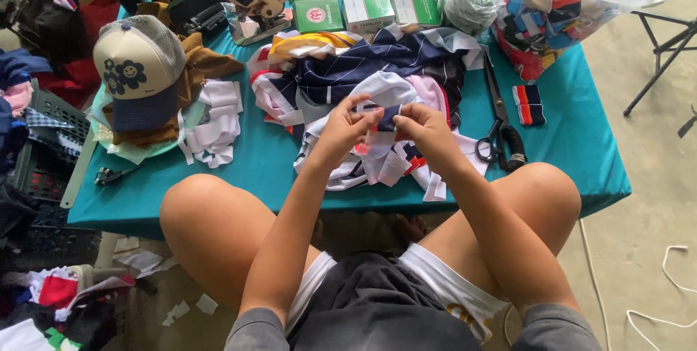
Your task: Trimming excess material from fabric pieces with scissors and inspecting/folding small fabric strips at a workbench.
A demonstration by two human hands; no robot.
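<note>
I see left hand [341, 129] | right hand [425, 129] | both grips pinched on navy fabric strip [387, 116] | above teal desk [573, 140] | scissors [499, 129] near right.

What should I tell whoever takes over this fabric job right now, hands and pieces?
Left hand and right hand pinch one small navy, white and red fabric piece between them, above the fabric pile on the teal table. Scissors lie to the right, unused; a small striped cuff piece sits beyond them. How far the piece is worked, cannot tell.
</note>
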